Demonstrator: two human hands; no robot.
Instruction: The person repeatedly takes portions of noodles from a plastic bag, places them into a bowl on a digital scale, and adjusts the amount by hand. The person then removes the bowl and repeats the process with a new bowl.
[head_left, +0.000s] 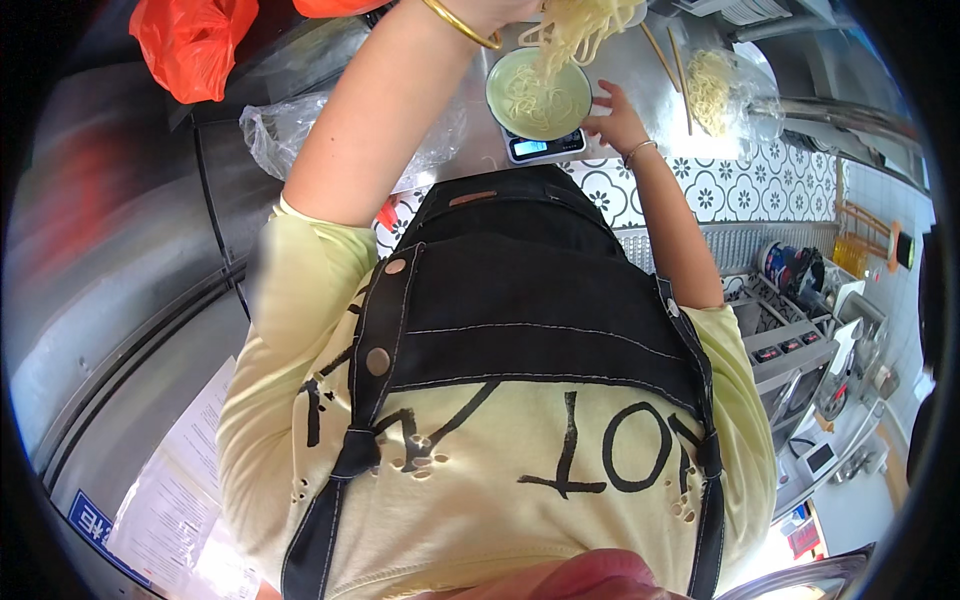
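Note:
At the top edge of the view my left hand (512, 10), partly cut off by the frame, holds a bunch of pale noodles (581, 34). Strands hang from it over a round, light green bowl (536, 120). More noodles lie inside the bowl, which rests on a digital kitchen scale (551, 146) with a lit display. My right hand (621, 121) is at the bowl's right rim, fingers spread; the thumb and fingertips seem to touch the rim. To its right, a pair of wooden chopsticks (681, 75) lies near a heap of noodles (709, 94) on clear plastic.
A clear plastic bag (281, 135) lies on the steel worktop (476, 82) beneath my left forearm. Red plastic bags (193, 49) are at the upper left, beside a steel cabinet (135, 330). On the right stand kitchen equipment with switches (787, 346) and a patterned tile floor (705, 195).

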